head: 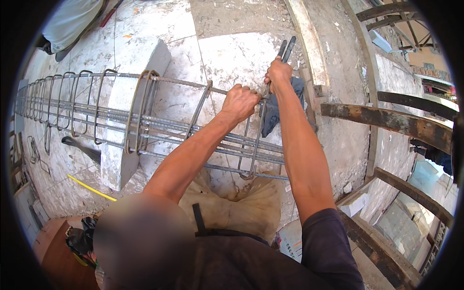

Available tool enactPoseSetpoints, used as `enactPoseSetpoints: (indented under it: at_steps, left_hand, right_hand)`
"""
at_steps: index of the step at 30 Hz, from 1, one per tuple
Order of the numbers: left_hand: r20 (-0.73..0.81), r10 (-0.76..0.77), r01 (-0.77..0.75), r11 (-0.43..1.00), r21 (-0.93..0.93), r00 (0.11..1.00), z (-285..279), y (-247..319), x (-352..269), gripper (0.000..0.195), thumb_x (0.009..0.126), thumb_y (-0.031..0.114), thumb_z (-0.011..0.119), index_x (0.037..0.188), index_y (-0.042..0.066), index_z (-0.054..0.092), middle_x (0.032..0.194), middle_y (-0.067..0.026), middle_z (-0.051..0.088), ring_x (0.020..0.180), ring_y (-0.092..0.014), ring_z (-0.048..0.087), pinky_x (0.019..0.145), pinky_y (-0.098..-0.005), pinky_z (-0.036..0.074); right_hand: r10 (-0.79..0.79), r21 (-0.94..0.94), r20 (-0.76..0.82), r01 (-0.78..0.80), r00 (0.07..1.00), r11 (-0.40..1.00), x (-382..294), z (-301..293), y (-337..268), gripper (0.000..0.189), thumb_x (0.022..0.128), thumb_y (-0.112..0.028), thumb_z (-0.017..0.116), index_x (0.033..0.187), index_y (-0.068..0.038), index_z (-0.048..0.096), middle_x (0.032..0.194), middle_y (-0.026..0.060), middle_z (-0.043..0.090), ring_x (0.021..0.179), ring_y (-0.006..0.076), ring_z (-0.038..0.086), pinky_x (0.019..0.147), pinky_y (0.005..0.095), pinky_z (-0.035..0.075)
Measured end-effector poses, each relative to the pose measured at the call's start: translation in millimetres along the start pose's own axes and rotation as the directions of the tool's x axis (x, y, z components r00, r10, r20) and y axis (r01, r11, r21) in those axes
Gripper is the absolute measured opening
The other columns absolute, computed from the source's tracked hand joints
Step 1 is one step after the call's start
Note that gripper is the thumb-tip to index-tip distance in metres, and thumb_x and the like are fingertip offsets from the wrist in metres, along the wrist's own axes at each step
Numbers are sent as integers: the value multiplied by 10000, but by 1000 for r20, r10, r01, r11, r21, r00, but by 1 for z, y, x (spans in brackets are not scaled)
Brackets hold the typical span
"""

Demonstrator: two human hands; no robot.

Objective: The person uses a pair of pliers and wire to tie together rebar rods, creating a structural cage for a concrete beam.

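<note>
A long reinforcing-steel cage point(119, 116) lies across in front of me, its ribbed bars running through several bent stirrups. My left hand point(242, 103) is curled over the cage's upper bar point(181, 82), close to a stirrup point(256, 145) near the right end. Just beyond it, my right hand point(279, 74) grips a pair of pliers point(289, 50) by the dark handles. The pliers' jaws point down to where that stirrup meets the upper bar; the exact contact is hidden by my hands. Another stirrup point(198, 108) stands left of my left hand.
A white-topped block point(119, 90) supports the cage. Dark cloth-like material point(272, 116) lies behind the right-hand stirrup. Timber beams point(388, 123) jut in from the right. Part of another person point(72, 25) shows at upper left. A yellow strip point(90, 187) and a bucket point(291, 241) are nearby.
</note>
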State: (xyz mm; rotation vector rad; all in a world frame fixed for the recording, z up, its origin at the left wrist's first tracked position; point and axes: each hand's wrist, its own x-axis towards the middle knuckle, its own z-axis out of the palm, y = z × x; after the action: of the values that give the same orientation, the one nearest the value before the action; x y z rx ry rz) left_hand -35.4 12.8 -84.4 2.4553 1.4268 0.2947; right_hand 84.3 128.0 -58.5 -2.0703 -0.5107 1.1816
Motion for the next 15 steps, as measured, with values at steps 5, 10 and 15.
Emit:
enactPoseSetpoints:
  at_steps: [5, 10, 15]
  left_hand:
    - [-50, 22, -22, 1000, 12, 999, 0, -1, -3, 68, 815, 123, 663, 832, 146, 725, 844, -2, 746, 901, -190, 714, 797, -377, 513]
    - [-61, 48, -47, 998, 30, 997, -1, 0, -2, 52, 811, 128, 672, 828, 153, 715, 856, 16, 737, 903, -182, 688, 804, -374, 487]
    - [-58, 59, -57, 997, 47, 997, 0, -2, -7, 43, 811, 137, 679, 830, 157, 713, 879, 25, 737, 917, -171, 680, 813, -366, 481]
  right_hand:
    - [-30, -23, 39, 31, 999, 999, -4, 2, 0, 467, 1080, -380, 522, 881, 38, 582, 624, 91, 540, 468, 202, 504, 391, 369, 386]
    - [-37, -62, 90, 43, 995, 997, -4, 1, -3, 466, 1101, -385, 471, 828, -10, 506, 622, 77, 490, 461, 182, 463, 382, 349, 364]
    - [-47, -100, 95, 56, 994, 993, -8, 3, 0, 454, 1098, -377, 472, 842, -4, 509, 623, 83, 496, 463, 181, 466, 384, 352, 371]
